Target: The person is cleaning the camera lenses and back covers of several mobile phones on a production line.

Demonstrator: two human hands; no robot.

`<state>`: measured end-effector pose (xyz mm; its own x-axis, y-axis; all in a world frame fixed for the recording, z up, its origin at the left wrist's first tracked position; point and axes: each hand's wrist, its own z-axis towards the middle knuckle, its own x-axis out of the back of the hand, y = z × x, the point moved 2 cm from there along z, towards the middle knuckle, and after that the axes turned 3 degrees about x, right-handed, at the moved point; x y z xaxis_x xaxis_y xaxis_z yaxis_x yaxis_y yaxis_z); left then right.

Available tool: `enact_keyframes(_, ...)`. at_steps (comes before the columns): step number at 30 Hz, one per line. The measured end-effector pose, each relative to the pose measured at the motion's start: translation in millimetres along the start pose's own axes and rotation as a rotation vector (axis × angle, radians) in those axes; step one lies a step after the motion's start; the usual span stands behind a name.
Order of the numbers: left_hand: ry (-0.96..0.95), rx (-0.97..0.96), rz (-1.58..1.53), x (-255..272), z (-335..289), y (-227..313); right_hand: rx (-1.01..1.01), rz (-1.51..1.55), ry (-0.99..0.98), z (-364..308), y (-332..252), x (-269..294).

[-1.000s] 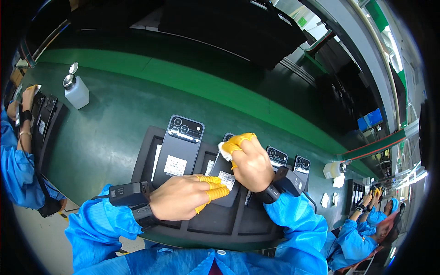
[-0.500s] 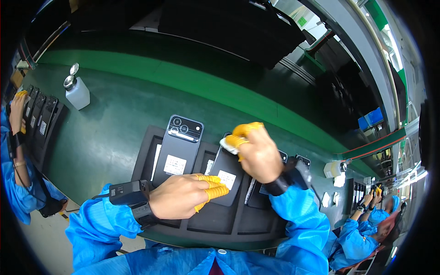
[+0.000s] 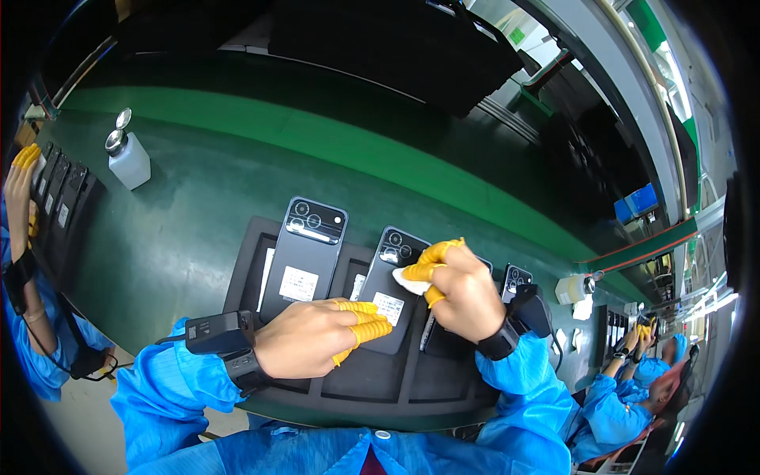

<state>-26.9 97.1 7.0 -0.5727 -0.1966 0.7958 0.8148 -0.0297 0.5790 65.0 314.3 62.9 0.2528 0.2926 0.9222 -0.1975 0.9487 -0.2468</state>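
Observation:
A dark grey smartphone [image 3: 377, 289], back up with a white label, lies on the black foam tray [image 3: 340, 389]. My left hand [image 3: 310, 339], in yellow finger cots, holds its lower left side, fingertips across the label. In my right hand [image 3: 467, 297], also in yellow cots, a white wiping cloth [image 3: 412, 280] is pinched against the phone's back, just below the cameras. To the left, a second smartphone [image 3: 310, 237] lies camera side up in the tray. Behind my right hand, another smartphone [image 3: 517, 279] shows partly.
A white pump bottle [image 3: 129, 162] with its metal lid raised stands far left on the green table [image 3: 206, 174]. Another bottle [image 3: 570, 290] and crumpled white wipes [image 3: 583, 307] are at right. Co-workers in blue sit on both sides; one hand [image 3: 20, 186] is over phones at left.
My right hand has moved down and right with the cloth, from the phone's upper corner to below its cameras, which now show. My left hand stays on the phone.

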Motion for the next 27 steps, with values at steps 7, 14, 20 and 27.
enact_keyframes(7,0.023,-0.025,-0.016,-1,3,1,0.078,-0.17,0.145,17,1,-15)
enact_keyframes(14,-0.022,0.021,0.004,3,1,2,0.155,0.055,0.045,-5,-8,-9)
enact_keyframes(20,0.008,-0.011,-0.011,-1,2,0,0.08,-0.124,0.162,1,2,0)
enact_keyframes(27,-0.025,0.019,0.022,2,1,2,0.159,-0.104,0.156,-5,-21,-41)
